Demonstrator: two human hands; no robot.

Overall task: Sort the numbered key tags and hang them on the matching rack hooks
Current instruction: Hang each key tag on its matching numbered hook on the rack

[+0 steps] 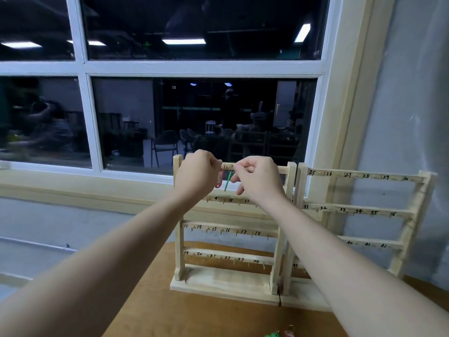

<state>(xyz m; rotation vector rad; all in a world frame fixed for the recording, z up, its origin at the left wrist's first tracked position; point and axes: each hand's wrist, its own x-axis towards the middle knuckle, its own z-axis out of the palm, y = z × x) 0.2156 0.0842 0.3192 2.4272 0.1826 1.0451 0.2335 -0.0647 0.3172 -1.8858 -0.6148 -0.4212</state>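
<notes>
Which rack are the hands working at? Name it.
The left rack, numbered up to 24. Both hands are at its top bar; the right rack starts at 25.

White-framed window [82,69], dark glass reflecting ceiling lights, grey wall [413,93], wooden table [194,317]

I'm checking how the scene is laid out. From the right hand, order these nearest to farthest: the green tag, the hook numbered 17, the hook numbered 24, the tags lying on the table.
From the right hand:
1. green tag, at its fingertips, top rail.
2. hook 17, third rail, below.
3. hook 24, bottom rail.
4. tags on the table, bottom edge of the view.
</notes>
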